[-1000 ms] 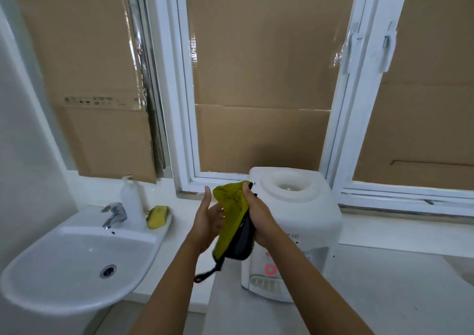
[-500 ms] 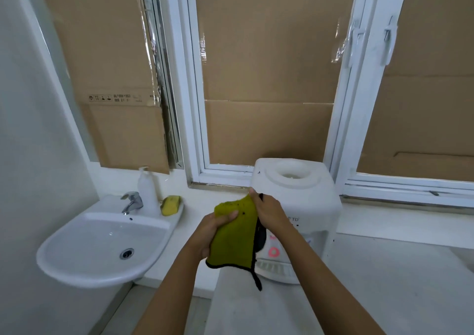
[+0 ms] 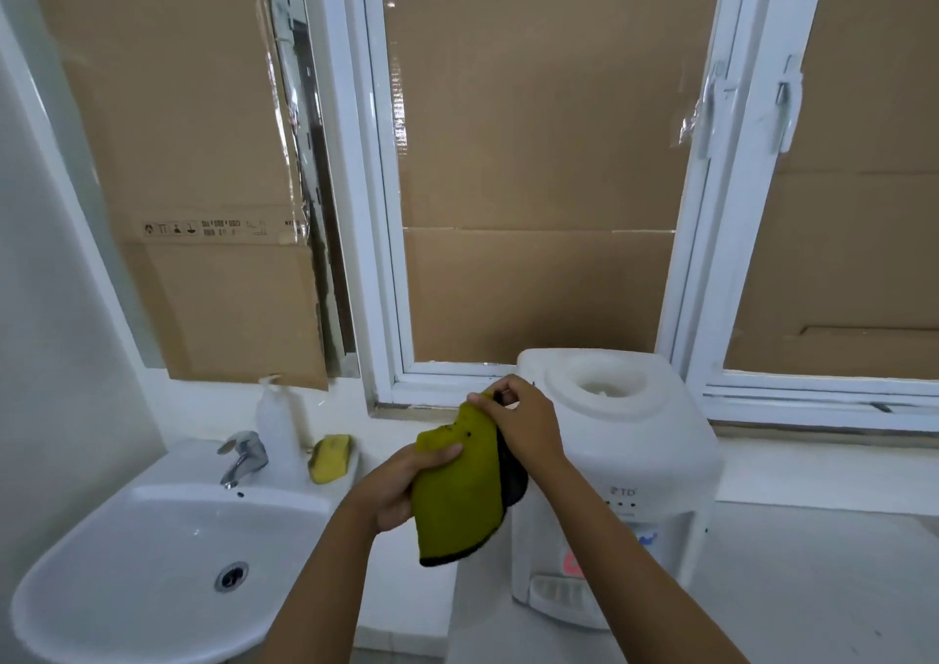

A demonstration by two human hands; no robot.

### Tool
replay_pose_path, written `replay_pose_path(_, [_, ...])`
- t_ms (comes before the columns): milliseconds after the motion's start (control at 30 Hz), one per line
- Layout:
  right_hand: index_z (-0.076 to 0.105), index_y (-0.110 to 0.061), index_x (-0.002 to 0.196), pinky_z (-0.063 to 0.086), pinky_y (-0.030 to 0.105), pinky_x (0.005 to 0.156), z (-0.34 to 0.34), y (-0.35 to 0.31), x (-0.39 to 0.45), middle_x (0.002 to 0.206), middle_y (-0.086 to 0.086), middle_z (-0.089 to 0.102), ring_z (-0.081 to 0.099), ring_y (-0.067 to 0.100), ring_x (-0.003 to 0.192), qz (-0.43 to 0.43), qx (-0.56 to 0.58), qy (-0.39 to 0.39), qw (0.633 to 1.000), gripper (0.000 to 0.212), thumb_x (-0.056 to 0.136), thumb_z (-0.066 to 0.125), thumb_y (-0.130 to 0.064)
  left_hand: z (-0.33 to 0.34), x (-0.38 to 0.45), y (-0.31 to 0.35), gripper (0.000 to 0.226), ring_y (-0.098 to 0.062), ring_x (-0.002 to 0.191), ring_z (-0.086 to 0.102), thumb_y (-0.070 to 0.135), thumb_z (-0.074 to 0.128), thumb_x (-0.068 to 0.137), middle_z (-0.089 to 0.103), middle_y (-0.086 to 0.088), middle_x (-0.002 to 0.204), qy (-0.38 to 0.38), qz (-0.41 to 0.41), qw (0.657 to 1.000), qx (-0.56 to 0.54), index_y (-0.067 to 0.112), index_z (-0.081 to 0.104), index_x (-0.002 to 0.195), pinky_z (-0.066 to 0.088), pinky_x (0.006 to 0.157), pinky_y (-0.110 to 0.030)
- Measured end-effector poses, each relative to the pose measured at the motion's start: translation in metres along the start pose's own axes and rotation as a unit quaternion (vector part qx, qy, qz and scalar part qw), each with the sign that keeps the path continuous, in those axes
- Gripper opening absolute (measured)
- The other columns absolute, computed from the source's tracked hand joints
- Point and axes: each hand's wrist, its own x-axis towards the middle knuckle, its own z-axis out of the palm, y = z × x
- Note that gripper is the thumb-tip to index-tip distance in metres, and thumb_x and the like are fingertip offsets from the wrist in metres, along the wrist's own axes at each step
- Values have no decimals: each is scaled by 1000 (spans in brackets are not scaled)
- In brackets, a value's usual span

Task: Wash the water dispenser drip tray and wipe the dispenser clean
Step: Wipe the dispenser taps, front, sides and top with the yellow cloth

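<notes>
Cloth (image 3: 460,493) hangs between my hands: left hand (image 3: 394,490) grips its side, right hand (image 3: 526,427) pinches its top, just beside the dispenser (image 3: 635,460), which stands to the right.

- You get soft, even daylight with no hard shadows.
- The cardboard (image 3: 538,155) over the window panes blocks direct light, so nothing glares.
- The white dispenser (image 3: 660,450) and sink (image 3: 127,536) look pale and slightly washed out.
- The window frame (image 3: 371,180) bows near the edges from the wide lens.
- The cloth's (image 3: 457,490) lower edge is slightly smeared.
</notes>
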Motion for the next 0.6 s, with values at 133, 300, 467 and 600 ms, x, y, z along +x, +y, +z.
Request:
replay_pose_path(133, [65, -25, 94, 49, 25, 78, 14, 8, 25, 96, -10, 67, 61, 4, 92, 8, 33, 42, 999, 23, 94, 57, -46, -20, 41, 22, 29, -36, 103, 66, 6, 55, 93, 67, -23, 117, 19, 9, 998, -52, 4, 58, 122, 56, 80, -43])
replay_pose_path(300, [67, -22, 100, 54, 25, 80, -13, 23, 39, 100, -8, 68, 62, 10, 94, -29, 24, 168, 985, 15, 99, 52, -27, -9, 103, 33, 22, -22, 79, 57, 4, 36, 100, 57, -10, 86, 97, 18, 993, -57, 11, 54, 90, 47, 69, -33])
replay_pose_path(467, [66, -21, 102, 47, 15, 79, -62, 36, 40, 104, -11, 66, 61, 7, 95, -42, -14, 258, 965, 16, 100, 50, -19, 44, 154, 26, 32, -18, 59, 42, 32, 42, 95, 42, -7, 63, 153, 21, 986, 67, 12, 41, 71, 36, 61, -27])
replay_pose_path(600, [68, -17, 101, 48, 10, 81, -91, 48, 39, 104, -6, 68, 61, 10, 98, -41, -36, 277, 959, 18, 99, 51, -13, 94, 175, 14, 68, -33, 112, 56, 62, 29, 87, 60, -15, 122, 177, 28, 975, 130, 11, 54, 125, 44, 102, -46])
